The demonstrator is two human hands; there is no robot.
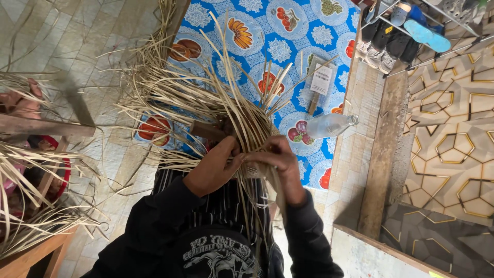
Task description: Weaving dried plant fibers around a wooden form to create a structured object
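A bundle of pale dried reed strips (206, 98) fans out from my lap toward the far side, partly woven near my hands. My left hand (213, 167) grips the strips from the left, fingers closed around them. Pinching strips at the bundle's near end, my right hand (280, 162) touches the left hand. Both arms wear dark sleeves. What lies under the bundle's core is hidden.
A blue patterned mat (288, 46) with fruit pictures lies on the tiled floor. On it are a clear plastic bottle (329, 125) and a packaged tool (319, 85). More reed strips (31, 206) and a wooden frame (36, 126) sit at left. A shoe rack (406, 31) stands far right.
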